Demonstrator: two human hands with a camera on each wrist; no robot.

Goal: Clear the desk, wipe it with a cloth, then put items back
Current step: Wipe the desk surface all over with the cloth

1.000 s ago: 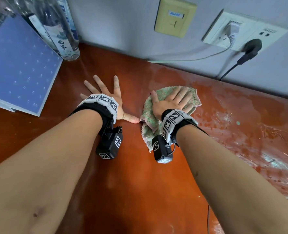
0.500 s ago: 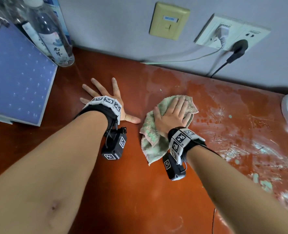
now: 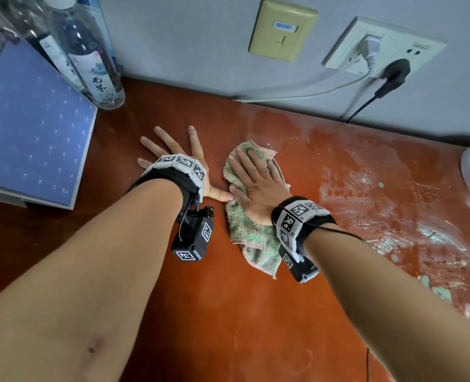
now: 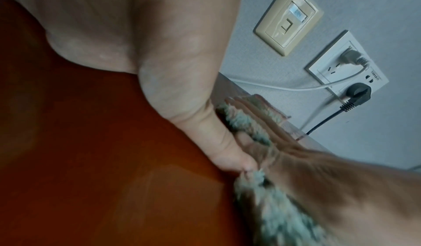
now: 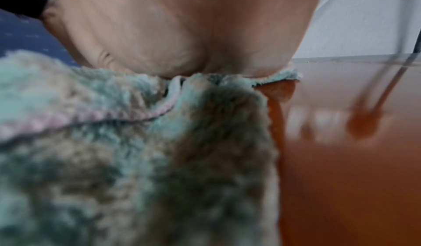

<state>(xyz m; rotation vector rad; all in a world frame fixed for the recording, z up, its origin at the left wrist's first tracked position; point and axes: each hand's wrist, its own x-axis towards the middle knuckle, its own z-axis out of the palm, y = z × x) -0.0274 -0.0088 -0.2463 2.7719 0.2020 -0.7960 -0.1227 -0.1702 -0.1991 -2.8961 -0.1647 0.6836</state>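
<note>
Both hands lie flat: right hand [image 3: 258, 186] pressing the cloth [image 3: 249, 232], left hand [image 3: 178, 153] on the desk [image 3: 228, 312].

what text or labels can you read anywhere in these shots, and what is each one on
"无界": black characters on the label of the clear bottle standing by the wall.
Blue sticker on the beige wall plate: a short word in capitals, too blurred to read for sure.
White socket plate: small markings, too small to read.
Wristbands: square coded markers only, no words.
Blue book: pale specks, not legible.
</note>
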